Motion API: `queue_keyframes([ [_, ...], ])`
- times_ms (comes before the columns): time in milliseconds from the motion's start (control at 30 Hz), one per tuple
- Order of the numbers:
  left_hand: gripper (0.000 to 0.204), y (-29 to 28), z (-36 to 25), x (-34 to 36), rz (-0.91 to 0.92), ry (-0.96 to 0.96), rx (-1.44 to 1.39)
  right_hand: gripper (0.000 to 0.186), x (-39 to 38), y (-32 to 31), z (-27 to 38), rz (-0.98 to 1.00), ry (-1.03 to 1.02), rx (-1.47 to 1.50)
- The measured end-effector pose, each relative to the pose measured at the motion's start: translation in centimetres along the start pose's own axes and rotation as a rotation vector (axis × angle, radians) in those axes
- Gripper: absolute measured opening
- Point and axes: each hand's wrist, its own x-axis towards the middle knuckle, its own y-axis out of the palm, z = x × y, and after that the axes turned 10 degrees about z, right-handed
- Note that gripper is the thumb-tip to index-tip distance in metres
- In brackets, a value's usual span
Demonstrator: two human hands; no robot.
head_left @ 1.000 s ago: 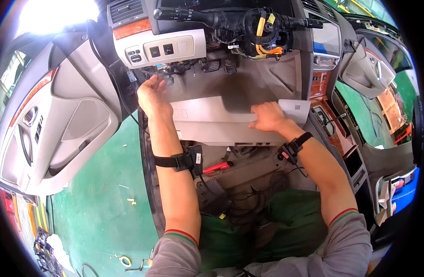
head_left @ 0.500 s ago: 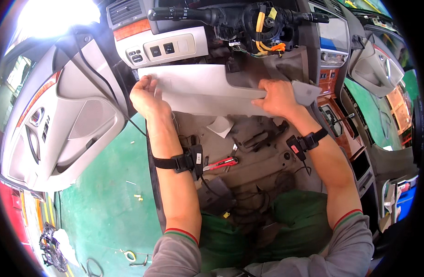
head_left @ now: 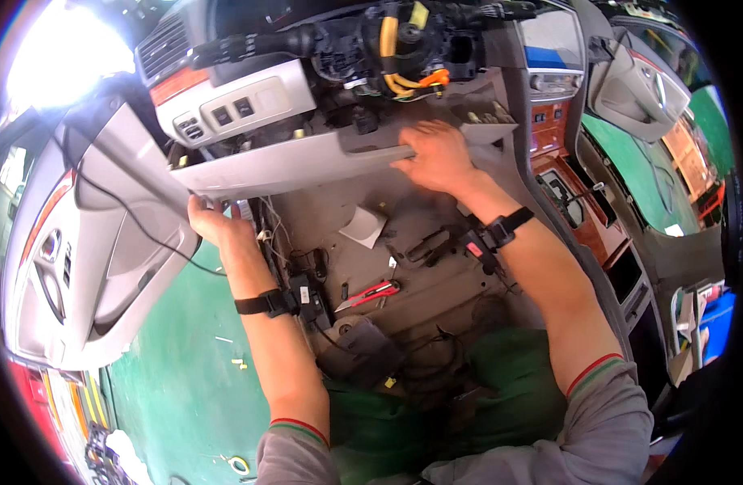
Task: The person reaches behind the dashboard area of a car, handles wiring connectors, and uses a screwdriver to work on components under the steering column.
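A light grey lower dashboard trim panel (head_left: pixel 282 164) lies tilted across the footwell, below the steering column (head_left: pixel 412 52). My left hand (head_left: pixel 215 221) is at its lower left edge, fingertips up against the underside and partly hidden by it. Around the notched middle of the panel, my right hand (head_left: pixel 439 158) is closed with the thumb in front and the fingers over the top. Clips show along the panel's upper edge, just under the switch panel (head_left: pixel 254 101). Between my forearms, a red utility knife (head_left: pixel 370 296) rests on the footwell floor.
An open door (head_left: pixel 105 259) stands at the left, a dark cable hanging across it. The centre console (head_left: pixel 569 202) bounds the right side. A grey trim piece (head_left: pixel 363 226), a black pedal (head_left: pixel 428 246) and loose wires are in the footwell. Yellow wiring (head_left: pixel 390 48) hangs from the steering column.
The panel has tipped and come closer under the dashboard, its upper edge with clips now showing. My left hand has dropped from its left end to its lower edge. The view has shifted.
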Motion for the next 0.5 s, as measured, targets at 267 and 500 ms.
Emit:
queue_keyframes([
  [267, 0.077, 0.5, 1.3, -1.7, 0.148, -0.220, -0.136, 0.029, 1.4, 1.3, -1.4, 0.006, -0.084, -0.008],
  [500, 0.081, -0.5, 1.7, -1.1, 0.089, -0.305, -0.300, 0.028, 1.4, 2.4, -2.2, 0.044, -0.095, -0.004],
])
